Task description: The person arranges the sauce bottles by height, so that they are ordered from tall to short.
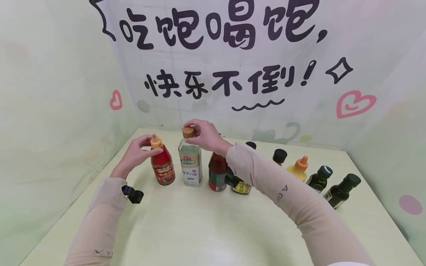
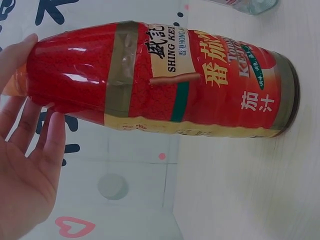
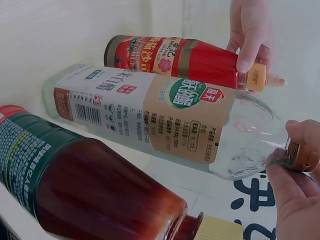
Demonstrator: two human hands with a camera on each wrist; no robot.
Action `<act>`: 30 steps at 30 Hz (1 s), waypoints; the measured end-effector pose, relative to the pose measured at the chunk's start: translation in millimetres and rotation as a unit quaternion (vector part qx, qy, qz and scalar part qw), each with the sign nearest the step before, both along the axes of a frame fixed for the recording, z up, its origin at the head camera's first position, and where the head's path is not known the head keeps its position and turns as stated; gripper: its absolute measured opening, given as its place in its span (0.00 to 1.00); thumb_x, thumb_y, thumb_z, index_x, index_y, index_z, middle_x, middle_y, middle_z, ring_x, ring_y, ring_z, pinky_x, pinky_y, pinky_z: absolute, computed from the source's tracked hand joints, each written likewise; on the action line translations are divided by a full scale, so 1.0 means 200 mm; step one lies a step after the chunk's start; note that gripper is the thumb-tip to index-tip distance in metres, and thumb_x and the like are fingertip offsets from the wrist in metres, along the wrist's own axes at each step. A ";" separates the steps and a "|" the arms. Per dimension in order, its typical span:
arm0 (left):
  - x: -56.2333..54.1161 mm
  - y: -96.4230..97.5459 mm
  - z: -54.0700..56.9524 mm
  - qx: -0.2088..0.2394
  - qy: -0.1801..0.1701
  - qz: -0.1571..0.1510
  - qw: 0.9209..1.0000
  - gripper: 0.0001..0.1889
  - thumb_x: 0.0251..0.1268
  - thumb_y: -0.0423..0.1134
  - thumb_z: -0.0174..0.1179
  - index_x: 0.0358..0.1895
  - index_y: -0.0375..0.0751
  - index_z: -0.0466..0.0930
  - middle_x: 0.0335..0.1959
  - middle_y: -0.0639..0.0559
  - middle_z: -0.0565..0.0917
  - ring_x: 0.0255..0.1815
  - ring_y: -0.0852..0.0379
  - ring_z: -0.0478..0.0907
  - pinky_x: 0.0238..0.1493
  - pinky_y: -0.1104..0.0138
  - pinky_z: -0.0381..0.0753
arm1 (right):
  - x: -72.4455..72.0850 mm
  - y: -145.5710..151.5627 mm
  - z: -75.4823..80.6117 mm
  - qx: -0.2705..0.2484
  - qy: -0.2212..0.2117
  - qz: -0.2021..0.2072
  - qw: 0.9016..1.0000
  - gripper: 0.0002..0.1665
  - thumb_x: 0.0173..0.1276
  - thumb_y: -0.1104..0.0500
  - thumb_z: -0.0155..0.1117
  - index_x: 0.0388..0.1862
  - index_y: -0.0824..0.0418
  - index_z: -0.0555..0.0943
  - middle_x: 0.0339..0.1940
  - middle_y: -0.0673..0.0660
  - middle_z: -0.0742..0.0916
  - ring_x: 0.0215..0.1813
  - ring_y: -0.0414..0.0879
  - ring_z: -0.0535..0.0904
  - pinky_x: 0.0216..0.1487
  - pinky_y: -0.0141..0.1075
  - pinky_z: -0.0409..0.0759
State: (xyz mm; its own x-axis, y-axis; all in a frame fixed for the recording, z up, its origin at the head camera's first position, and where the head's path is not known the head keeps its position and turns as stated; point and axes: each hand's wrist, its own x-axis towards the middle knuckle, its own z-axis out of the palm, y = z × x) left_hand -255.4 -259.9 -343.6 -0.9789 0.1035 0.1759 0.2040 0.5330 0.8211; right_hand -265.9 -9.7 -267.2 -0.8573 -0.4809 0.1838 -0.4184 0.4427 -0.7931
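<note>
My left hand point(image 1: 135, 154) holds a red ketchup bottle point(image 1: 163, 168) around its neck, just below the orange nozzle cap point(image 1: 156, 142). In the left wrist view the bottle's label point(image 2: 215, 65) faces the camera. With thumb and fingers, my right hand point(image 1: 210, 137) pinches the neck of a clear glass vinegar bottle point(image 1: 191, 168) at its brown cap point(image 1: 188, 132). Both bottles stand upright side by side, with a small gap between them. A brown sauce bottle point(image 3: 105, 185) with a pale yellow cap is close to the vinegar in the right wrist view.
To the right stand more bottles, partly behind my right arm: a yellow one with an orange nozzle point(image 1: 301, 166), a dark green one point(image 1: 320, 179) and a dark one point(image 1: 342, 190). A printed cloth wall point(image 1: 213, 114) rises behind the pale table point(image 1: 186, 229).
</note>
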 end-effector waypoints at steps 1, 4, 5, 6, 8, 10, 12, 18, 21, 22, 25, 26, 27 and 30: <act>0.00 0.00 0.00 0.000 0.000 0.000 1.000 0.32 0.51 0.50 0.63 0.58 0.39 0.66 0.50 0.42 0.72 0.50 0.45 0.68 0.43 0.54 0.73 | 0.00 0.00 0.00 0.004 0.004 -0.001 1.000 0.24 0.52 0.68 0.66 0.50 0.60 0.74 0.44 0.55 0.80 0.43 0.44 0.77 0.42 0.30 0.76; 0.00 -0.01 0.00 -0.001 0.003 0.002 1.000 0.32 0.51 0.50 0.63 0.58 0.38 0.66 0.50 0.42 0.72 0.50 0.45 0.68 0.43 0.54 0.74 | 0.00 -0.01 0.00 0.016 0.016 -0.004 1.000 0.23 0.52 0.67 0.66 0.49 0.60 0.74 0.44 0.55 0.80 0.43 0.44 0.77 0.42 0.30 0.76; 0.00 -0.01 0.00 -0.002 0.004 0.003 1.000 0.32 0.51 0.50 0.62 0.58 0.38 0.66 0.50 0.42 0.72 0.50 0.45 0.68 0.43 0.54 0.74 | 0.00 -0.01 0.01 0.020 0.019 -0.005 1.000 0.23 0.52 0.67 0.66 0.49 0.60 0.74 0.43 0.55 0.80 0.42 0.44 0.77 0.42 0.30 0.76; 0.00 -0.01 0.00 -0.002 0.004 0.003 1.000 0.32 0.51 0.50 0.62 0.58 0.38 0.66 0.50 0.42 0.72 0.50 0.45 0.68 0.43 0.54 0.74 | 0.00 -0.01 0.01 0.025 0.025 -0.006 0.999 0.23 0.52 0.66 0.66 0.49 0.60 0.74 0.43 0.55 0.80 0.42 0.44 0.77 0.42 0.30 0.76; 0.01 -0.02 0.00 -0.003 0.006 0.006 1.000 0.33 0.51 0.50 0.62 0.59 0.38 0.66 0.50 0.41 0.72 0.50 0.45 0.67 0.43 0.54 0.74 | 0.00 -0.02 0.01 0.032 0.031 -0.005 0.999 0.23 0.52 0.66 0.66 0.49 0.60 0.74 0.43 0.54 0.80 0.42 0.43 0.76 0.42 0.30 0.76; 0.01 -0.02 0.00 -0.004 0.009 0.008 1.000 0.32 0.52 0.50 0.62 0.59 0.37 0.65 0.50 0.41 0.72 0.50 0.45 0.67 0.43 0.54 0.74 | 0.00 -0.02 0.02 0.038 0.038 -0.002 0.999 0.23 0.53 0.66 0.66 0.49 0.60 0.74 0.43 0.54 0.80 0.42 0.43 0.76 0.42 0.30 0.75; 0.01 -0.02 0.00 -0.004 0.011 0.009 1.000 0.32 0.52 0.50 0.62 0.58 0.37 0.66 0.50 0.41 0.72 0.50 0.45 0.68 0.42 0.55 0.74 | -0.01 -0.02 0.03 0.041 0.047 0.003 0.998 0.23 0.53 0.65 0.66 0.50 0.61 0.74 0.43 0.54 0.80 0.42 0.43 0.76 0.42 0.30 0.75; 0.02 0.00 0.01 0.002 0.006 0.010 1.000 0.32 0.51 0.49 0.63 0.58 0.37 0.66 0.50 0.42 0.72 0.50 0.46 0.68 0.43 0.55 0.74 | -0.03 0.00 0.11 0.023 0.056 -0.003 0.998 0.25 0.53 0.64 0.66 0.52 0.61 0.73 0.45 0.56 0.80 0.44 0.44 0.77 0.44 0.29 0.74; 0.01 0.01 0.01 0.004 -0.001 0.006 1.000 0.32 0.51 0.49 0.63 0.59 0.38 0.66 0.51 0.41 0.72 0.51 0.45 0.67 0.44 0.54 0.74 | -0.05 0.01 0.15 0.015 0.062 -0.012 0.998 0.26 0.54 0.64 0.65 0.53 0.62 0.72 0.46 0.56 0.80 0.45 0.44 0.77 0.44 0.29 0.74; 0.01 0.02 0.02 0.004 -0.003 0.006 1.000 0.33 0.51 0.49 0.63 0.59 0.38 0.66 0.51 0.42 0.72 0.51 0.45 0.67 0.44 0.53 0.74 | -0.06 0.01 0.16 0.017 0.068 -0.015 0.997 0.26 0.54 0.64 0.65 0.53 0.61 0.72 0.46 0.56 0.80 0.44 0.43 0.76 0.44 0.28 0.74; 0.00 0.02 0.02 0.004 -0.006 0.003 1.000 0.33 0.51 0.50 0.63 0.59 0.38 0.65 0.51 0.41 0.72 0.51 0.44 0.67 0.45 0.52 0.73 | -0.09 -0.01 0.19 0.021 0.085 -0.025 0.996 0.25 0.55 0.62 0.65 0.53 0.61 0.72 0.46 0.55 0.79 0.43 0.43 0.76 0.43 0.28 0.74; 0.00 0.02 0.02 0.004 -0.006 0.002 1.000 0.33 0.51 0.50 0.63 0.59 0.38 0.65 0.51 0.41 0.71 0.51 0.44 0.67 0.45 0.52 0.73 | -0.10 -0.01 0.19 0.022 0.090 -0.028 0.995 0.25 0.55 0.62 0.65 0.53 0.61 0.72 0.45 0.55 0.79 0.42 0.43 0.76 0.43 0.28 0.74; 0.01 0.02 0.02 0.004 -0.005 0.002 1.000 0.33 0.51 0.50 0.63 0.60 0.38 0.65 0.52 0.41 0.71 0.51 0.44 0.67 0.45 0.52 0.73 | -0.11 -0.02 0.20 0.023 0.095 -0.032 0.995 0.25 0.55 0.62 0.65 0.53 0.61 0.72 0.45 0.55 0.79 0.42 0.42 0.75 0.42 0.28 0.74; 0.02 0.00 0.01 0.004 -0.001 0.007 1.000 0.33 0.51 0.50 0.63 0.59 0.39 0.66 0.51 0.42 0.72 0.51 0.45 0.67 0.44 0.53 0.74 | -0.13 -0.06 0.20 0.024 0.104 -0.038 0.994 0.24 0.55 0.63 0.65 0.52 0.61 0.73 0.45 0.55 0.79 0.41 0.42 0.75 0.42 0.29 0.74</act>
